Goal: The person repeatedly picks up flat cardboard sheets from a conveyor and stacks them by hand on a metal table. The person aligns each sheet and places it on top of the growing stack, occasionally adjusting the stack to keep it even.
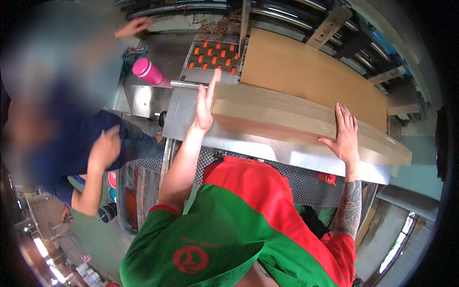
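Observation:
A thick stack of corrugated cardboard sheets (272, 109) rests on the metal feed table (248, 142), its fluted edges turned toward me. My left hand (204, 109) stands upright at the stack's left end, palm toward it and fingers stretched out. Against the near side, further right, lies my right hand (345, 133), fingers spread over the stack's edge. Neither hand is wrapped round anything. Behind the fluted edges, the flat brown top sheet (306, 67) reaches back toward the machine.
Orange rollers (215, 56) sit on a plate left of the stack. A pink tumbler (147, 71) stands on the metal surface beyond them. Machine bars (287, 21) run along the back. At the left is a co-worker (71, 143) in dark blue. Checkered metal flooring (301, 179) shows below the table.

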The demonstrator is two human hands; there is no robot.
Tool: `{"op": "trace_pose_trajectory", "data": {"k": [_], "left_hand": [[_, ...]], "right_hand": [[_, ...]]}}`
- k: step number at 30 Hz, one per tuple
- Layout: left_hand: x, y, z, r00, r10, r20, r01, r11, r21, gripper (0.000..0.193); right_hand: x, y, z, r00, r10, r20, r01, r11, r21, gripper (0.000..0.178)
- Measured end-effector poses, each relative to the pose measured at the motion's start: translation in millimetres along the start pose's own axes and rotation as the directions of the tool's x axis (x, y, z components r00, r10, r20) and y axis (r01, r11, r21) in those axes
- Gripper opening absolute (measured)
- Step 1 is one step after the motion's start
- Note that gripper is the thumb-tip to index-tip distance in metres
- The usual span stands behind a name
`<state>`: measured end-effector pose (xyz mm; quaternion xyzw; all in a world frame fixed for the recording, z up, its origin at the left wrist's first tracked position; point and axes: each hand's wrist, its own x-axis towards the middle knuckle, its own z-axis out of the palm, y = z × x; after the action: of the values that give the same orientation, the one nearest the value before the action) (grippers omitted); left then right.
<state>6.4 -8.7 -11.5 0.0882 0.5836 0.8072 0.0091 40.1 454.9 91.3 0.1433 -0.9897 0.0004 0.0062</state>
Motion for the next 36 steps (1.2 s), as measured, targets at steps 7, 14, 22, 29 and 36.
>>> {"op": "trace_pose_trajectory", "data": {"k": [7, 14, 22, 29, 36], "left_hand": [[13, 7, -2, 0.999, 0.041, 0.022, -0.042, 0.998, 0.039, 0.091], [12, 12, -5, 0.994, 0.080, 0.075, -0.082, 0.996, 0.017, 0.079], [-5, 12, 2, 0.951, 0.308, -0.019, -0.288, 0.907, 0.307, 0.075], [-4, 8, 5, 0.916, 0.391, -0.086, -0.334, 0.865, 0.375, 0.058], [-8, 9, 3, 0.931, 0.350, -0.099, -0.301, 0.894, 0.332, 0.056]], "right_hand": [[-1, -5, -4, 0.999, -0.040, -0.035, 0.039, 0.999, -0.030, 0.133], [0, -7, -7, 0.999, -0.032, -0.042, 0.032, 0.999, -0.001, 0.131], [-1, -15, -13, 1.000, -0.007, 0.007, 0.007, 1.000, -0.006, 0.130], [13, 17, -12, 0.982, 0.186, -0.045, -0.169, 0.953, 0.253, 0.077], [35, 30, 20, 0.906, 0.418, -0.066, -0.413, 0.908, 0.075, 0.060]]}}
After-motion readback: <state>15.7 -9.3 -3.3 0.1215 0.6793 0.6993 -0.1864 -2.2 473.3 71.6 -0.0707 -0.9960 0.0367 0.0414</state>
